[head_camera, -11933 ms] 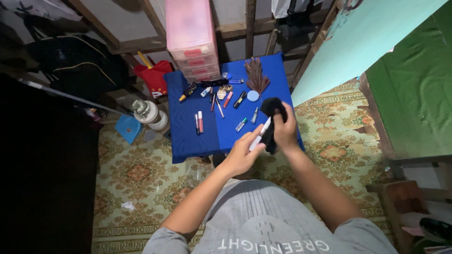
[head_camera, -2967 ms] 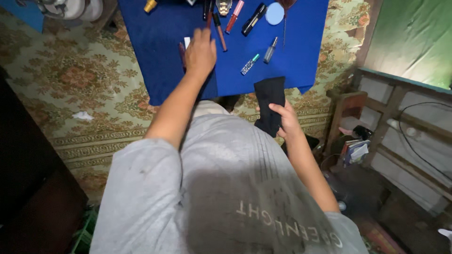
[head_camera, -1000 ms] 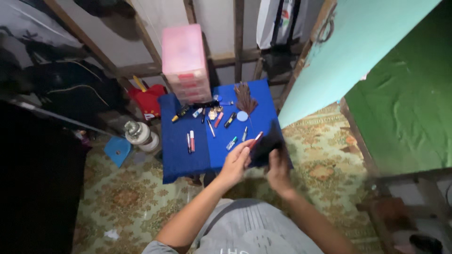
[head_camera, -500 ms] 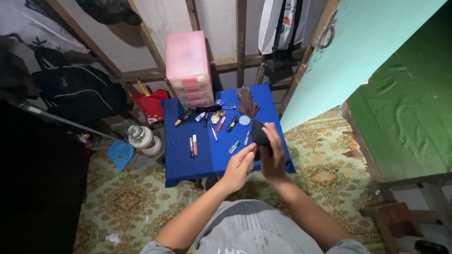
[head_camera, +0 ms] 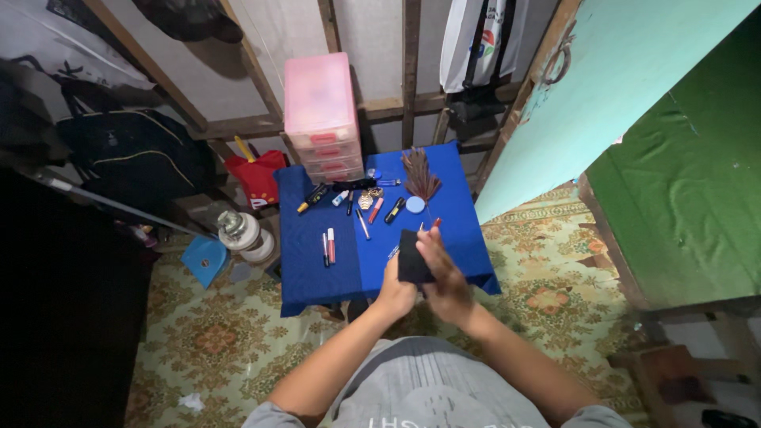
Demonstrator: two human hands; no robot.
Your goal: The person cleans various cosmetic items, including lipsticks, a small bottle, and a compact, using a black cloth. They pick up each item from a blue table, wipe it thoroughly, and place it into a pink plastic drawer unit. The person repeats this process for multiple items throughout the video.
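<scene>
Head view, black cloth [head_camera: 413, 256] flat, red-tipped tube [head_camera: 435, 223], both hands' grip closed.

A red bag [head_camera: 258, 176] with a pale printed mark stands on the floor just left of the blue table, beside the pink plastic drawer unit. A white bag [head_camera: 476, 40] with a coloured round emblem and dark straps hangs on the wooden wall frame above the table's far right corner.
</scene>
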